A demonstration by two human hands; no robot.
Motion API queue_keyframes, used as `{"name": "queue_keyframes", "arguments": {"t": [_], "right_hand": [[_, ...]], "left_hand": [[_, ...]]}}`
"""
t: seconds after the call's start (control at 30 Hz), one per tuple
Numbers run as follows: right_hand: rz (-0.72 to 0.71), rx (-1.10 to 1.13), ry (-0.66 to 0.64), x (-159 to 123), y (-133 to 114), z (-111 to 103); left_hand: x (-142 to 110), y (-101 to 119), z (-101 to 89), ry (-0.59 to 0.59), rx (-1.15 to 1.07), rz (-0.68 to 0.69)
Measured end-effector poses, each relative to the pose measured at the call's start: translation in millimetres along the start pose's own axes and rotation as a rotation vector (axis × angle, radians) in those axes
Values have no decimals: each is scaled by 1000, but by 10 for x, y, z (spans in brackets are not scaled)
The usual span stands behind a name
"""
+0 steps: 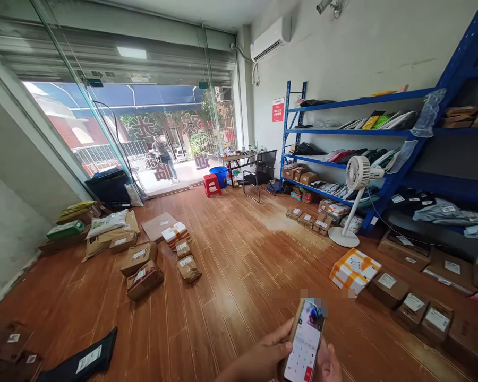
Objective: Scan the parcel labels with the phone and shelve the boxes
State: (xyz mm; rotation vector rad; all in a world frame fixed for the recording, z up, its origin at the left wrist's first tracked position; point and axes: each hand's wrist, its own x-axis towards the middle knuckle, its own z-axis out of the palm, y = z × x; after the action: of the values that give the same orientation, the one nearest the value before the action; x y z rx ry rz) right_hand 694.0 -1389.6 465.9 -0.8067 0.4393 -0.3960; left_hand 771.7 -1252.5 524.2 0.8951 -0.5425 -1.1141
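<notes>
A smartphone (304, 345) is held up at the bottom of the view, its lit screen showing a number keypad with a red key in the lower corner. Along its left edge lies my left hand (269, 350), fingers closed on the case and the thumb tip at the screen's edge. My right hand (330, 363) wraps the phone from the right and behind; part of it is hidden by the phone. Beyond the hands spreads the wooden floor (239, 276), with a white box with orange tape (355, 268) to the right.
Parcels sit in groups on both sides, including brown cartons (414, 307) at right and a black bag (83, 358) at lower left. A white fan (354, 201) stands before blue shelves (350, 132). Farther off are a red stool (212, 185), a black chair (261, 175) and a person (165, 156) beyond the glass.
</notes>
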Motion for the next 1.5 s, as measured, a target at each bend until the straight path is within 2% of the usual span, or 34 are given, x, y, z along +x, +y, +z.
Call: {"name": "queue_keyframes", "arguments": {"t": [0.1, 0.17, 0.23, 0.3, 0.37, 0.53, 0.7, 0.83, 0.93, 1.03, 1.13, 1.3, 1.4, 1.5], "right_hand": [[67, 66, 3, 37, 37, 56], [40, 35, -51, 4, -39, 183], [-10, 0, -119, -14, -163, 321], [-48, 2, -79, 52, -290, 402], [-68, -1, -47, 217, -395, 383], [-81, 4, -32, 790, -639, 93], [-90, 37, -3, 1403, -1057, -126], [-142, 61, 128, 1966, -1409, -267], [-163, 64, 192, 2334, -1595, -373], [-127, 44, 121, 2600, -1719, -463], [-44, -14, -54, 2811, -1808, -508], [65, -107, -301, 3305, -1881, -413], [88, -133, -370, 3758, -1893, -231], [86, -136, -386, 4300, -1902, 53]], "left_hand": [[46, -166, -161, 64, -113, 9], [59, -202, -228, 105, -147, 19], [73, -176, -257, 148, -159, 4], [132, -99, -264, 201, -147, -43], [278, 4, -264, 225, -120, -99], [916, 226, -207, 210, -93, -201], [1626, 353, -165, 188, -61, -228], [2194, 334, -237, 158, 66, -284], [2553, 274, -291, 175, 81, -300], [2806, 289, -321, 249, 4, -296], [2995, 422, -377, 311, -97, -260], [3351, 745, -681, 353, -218, -154], [3631, 954, -1007, 338, -244, -124], [3950, 1222, -1416, 341, -257, -91]]}}
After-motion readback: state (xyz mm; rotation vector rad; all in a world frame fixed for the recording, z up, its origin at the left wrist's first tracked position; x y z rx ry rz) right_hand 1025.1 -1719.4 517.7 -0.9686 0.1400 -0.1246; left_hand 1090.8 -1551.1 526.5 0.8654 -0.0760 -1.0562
